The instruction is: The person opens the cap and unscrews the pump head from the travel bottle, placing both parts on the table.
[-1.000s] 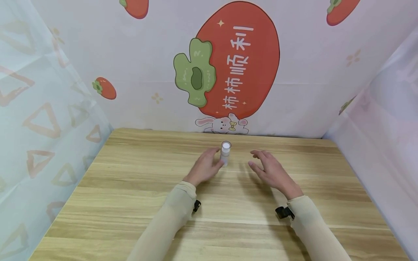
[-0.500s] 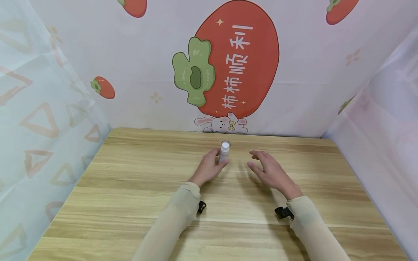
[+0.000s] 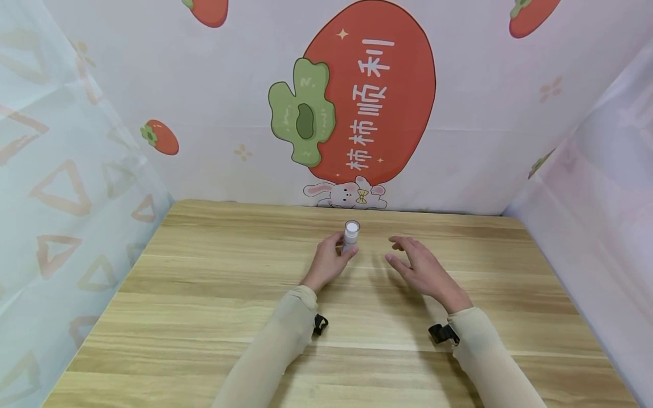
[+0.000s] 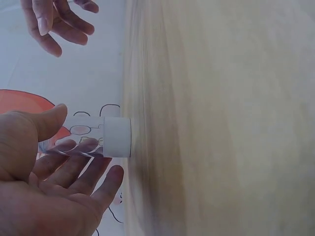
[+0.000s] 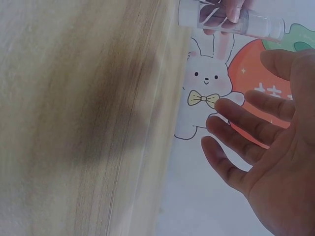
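A small clear bottle (image 3: pixel 351 238) with a white base stands upright towards the back of the wooden table (image 3: pixel 214 317). My left hand (image 3: pixel 329 263) holds it from the left, thumb at the front and fingers behind. In the left wrist view, the white base (image 4: pixel 117 137) extends below that hand, close to the tabletop. The clear upper end (image 5: pixel 268 28) shows in the right wrist view. To the right of the bottle, my right hand (image 3: pixel 425 273) hovers apart from it, fingers loosely bent and palm facing inward, holding nothing.
A white cloth backdrop (image 3: pixel 224 85) printed with persimmons and a rabbit rises behind the table. Cloth side walls flank it on the left (image 3: pixel 66 226) and right (image 3: pixel 597 215). Black camera straps (image 3: pixel 442 333) are at both wrists.
My left hand has moved slightly right and its thumb has come in across the front of the bottle, taking hold of it. The right hand has barely moved.
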Action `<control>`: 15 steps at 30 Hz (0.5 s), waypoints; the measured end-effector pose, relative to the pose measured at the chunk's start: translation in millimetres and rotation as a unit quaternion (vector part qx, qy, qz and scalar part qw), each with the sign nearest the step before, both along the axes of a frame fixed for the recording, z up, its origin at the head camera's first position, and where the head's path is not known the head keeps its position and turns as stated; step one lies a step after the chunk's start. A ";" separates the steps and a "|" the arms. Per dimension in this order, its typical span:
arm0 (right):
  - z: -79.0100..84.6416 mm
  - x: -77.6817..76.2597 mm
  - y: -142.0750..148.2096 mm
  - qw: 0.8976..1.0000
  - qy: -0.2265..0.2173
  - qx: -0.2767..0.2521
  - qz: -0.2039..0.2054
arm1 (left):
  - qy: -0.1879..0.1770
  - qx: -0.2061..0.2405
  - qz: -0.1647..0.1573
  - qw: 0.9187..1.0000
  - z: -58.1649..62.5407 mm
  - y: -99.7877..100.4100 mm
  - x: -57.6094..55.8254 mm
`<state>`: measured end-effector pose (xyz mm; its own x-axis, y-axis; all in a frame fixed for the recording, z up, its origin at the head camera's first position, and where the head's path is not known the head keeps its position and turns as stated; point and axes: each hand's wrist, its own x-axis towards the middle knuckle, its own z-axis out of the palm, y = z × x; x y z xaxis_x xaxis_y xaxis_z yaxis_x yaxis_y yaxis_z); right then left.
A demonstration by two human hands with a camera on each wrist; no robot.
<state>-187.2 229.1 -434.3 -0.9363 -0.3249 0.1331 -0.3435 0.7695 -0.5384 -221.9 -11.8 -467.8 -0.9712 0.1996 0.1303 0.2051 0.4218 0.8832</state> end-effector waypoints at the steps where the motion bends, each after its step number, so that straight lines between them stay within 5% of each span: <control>1: 0.0 0.0 -0.2 1.000 0.000 0.000 0.000 | 0.001 0.003 0.000 1.000 -0.2 0.1 0.2; 15: 1.3 -0.5 -0.7 1.000 -0.003 -0.010 0.006 | 0.017 0.005 -0.001 1.000 1.7 -2.3 3.1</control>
<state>-187.7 228.4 -433.0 -0.9333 -0.3328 0.1347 -0.3493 0.7549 -0.5551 -218.8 -14.1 -466.1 -0.9656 0.2009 0.1652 0.2364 0.4129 0.8796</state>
